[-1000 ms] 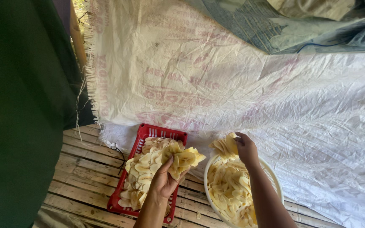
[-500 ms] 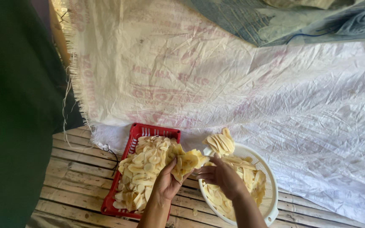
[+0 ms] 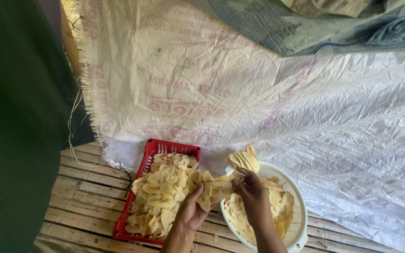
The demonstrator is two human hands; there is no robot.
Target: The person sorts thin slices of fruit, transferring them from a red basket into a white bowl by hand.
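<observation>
Right hand had left bowl rim, joined left hand; both gripped slices between red tray and bowl.

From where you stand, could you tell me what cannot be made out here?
Head view:
- Red tray: floor hidden by pale slices.
- White bowl: near rim cut off by the bottom edge.
- Left hand and right hand: palms covered by held slices.
- Left side: blocked by dark green cloth.
</observation>
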